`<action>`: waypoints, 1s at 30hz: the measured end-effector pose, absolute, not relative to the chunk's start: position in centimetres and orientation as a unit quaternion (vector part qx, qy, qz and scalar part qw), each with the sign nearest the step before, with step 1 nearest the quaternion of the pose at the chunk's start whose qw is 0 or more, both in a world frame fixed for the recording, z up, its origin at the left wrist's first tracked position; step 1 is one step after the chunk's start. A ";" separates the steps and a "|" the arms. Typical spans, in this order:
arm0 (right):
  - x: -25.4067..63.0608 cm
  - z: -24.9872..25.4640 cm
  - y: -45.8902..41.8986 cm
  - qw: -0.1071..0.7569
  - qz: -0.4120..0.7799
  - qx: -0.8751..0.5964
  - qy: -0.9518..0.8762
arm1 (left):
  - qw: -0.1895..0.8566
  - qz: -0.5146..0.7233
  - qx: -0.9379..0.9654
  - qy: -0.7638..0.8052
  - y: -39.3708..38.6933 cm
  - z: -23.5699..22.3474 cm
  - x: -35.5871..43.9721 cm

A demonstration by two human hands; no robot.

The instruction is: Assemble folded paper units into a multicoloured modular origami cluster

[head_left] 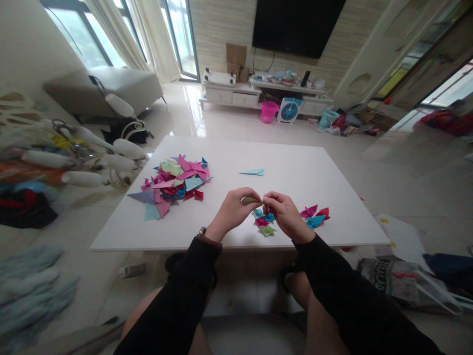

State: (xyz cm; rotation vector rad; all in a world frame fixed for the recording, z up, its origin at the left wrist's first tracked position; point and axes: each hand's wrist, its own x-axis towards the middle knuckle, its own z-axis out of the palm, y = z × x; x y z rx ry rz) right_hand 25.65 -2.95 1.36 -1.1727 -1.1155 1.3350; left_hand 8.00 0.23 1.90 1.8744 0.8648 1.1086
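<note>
My left hand (236,207) pinches a small olive-green folded paper piece (250,200) above the white table (229,153). Fingertips of my right hand (284,212) are closed on the pointed right end of the same piece. Partly hidden under my hands lies a small group of folded papers (266,230) in green, pink and blue. To the right of my right hand is another cluster of folded papers (316,218), magenta, red and blue. Beyond my hands, a light blue folded paper dart (254,172) lies by itself.
A large heap of coloured folded papers (181,180) covers the table's left side. A lamp with several white shades (123,148) stands close to the left edge. Across the floor are a pink basket (269,112), a blue fan (289,109) and a low white cabinet (229,94).
</note>
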 end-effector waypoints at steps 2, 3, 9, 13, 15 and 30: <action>25.6 1.3 -3.0 0.497 0.555 -0.485 -0.459 | 0.388 0.434 0.739 0.341 0.2 1.9 8.0; 25.5 1.2 -3.0 0.496 0.554 -0.486 -0.459 | 0.387 0.433 0.739 0.342 0.2 1.9 8.0; 25.2 1.4 -2.9 0.515 0.558 -0.478 -0.441 | 0.392 0.427 0.737 0.347 0.3 1.9 7.9; 25.7 1.8 -2.9 0.541 0.521 -0.481 -0.452 | 0.395 0.429 0.731 0.356 0.2 2.0 7.8; 26.0 2.2 -3.1 0.534 0.506 -0.482 -0.477 | 0.398 0.430 0.728 0.356 0.2 2.1 7.8; 25.9 2.8 -3.4 0.473 0.444 -0.509 -0.566 | 0.404 0.420 0.738 0.341 0.3 1.7 7.8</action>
